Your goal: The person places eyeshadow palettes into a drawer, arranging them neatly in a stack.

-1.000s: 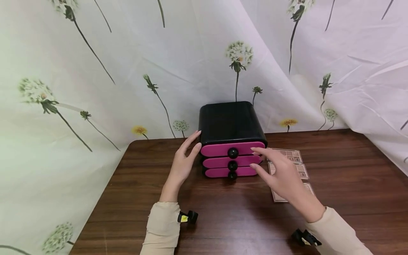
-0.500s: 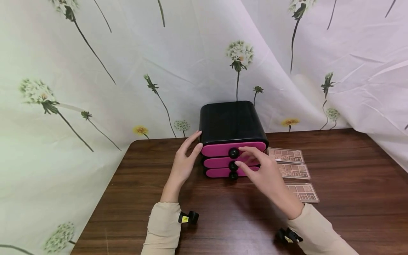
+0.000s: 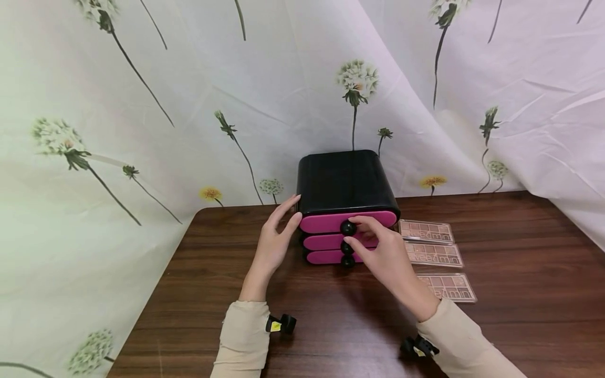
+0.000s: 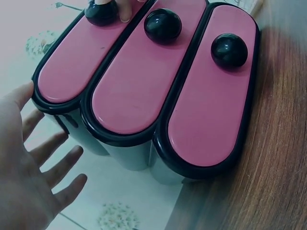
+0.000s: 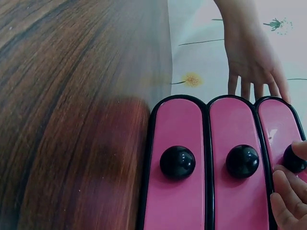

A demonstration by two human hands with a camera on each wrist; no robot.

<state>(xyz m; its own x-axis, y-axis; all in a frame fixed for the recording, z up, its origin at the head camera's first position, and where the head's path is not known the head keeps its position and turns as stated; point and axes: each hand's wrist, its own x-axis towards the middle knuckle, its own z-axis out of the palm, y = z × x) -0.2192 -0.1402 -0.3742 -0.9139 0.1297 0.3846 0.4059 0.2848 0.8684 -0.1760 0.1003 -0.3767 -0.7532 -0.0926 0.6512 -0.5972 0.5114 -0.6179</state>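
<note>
A small black cabinet [image 3: 347, 181] with three pink-fronted drawers stands on the table, all drawers pushed in. Each front carries a round black knob. My right hand [image 3: 388, 254] pinches the top drawer's knob [image 3: 348, 227]; in the right wrist view its fingers [image 5: 290, 194] lie on either side of that knob [image 5: 293, 159]. At the cabinet's left side, my left hand [image 3: 270, 245] rests with spread, fairly straight fingers, touching the front corner. The left wrist view shows that hand [image 4: 29, 163] beside the top drawer [image 4: 79, 64].
Right of the cabinet, three clear-lidded makeup palettes lie in a column: a far one [image 3: 427, 231], a middle one [image 3: 437, 254] and a near one [image 3: 451, 287] partly behind my right wrist. A flower-printed cloth [image 3: 189, 105] hangs behind the wooden table [image 3: 198, 294].
My right hand has moved left from the drawers' right end to the top knob and now pinches it, uncovering more of the palettes. The left hand stays at the cabinet's left side.
</note>
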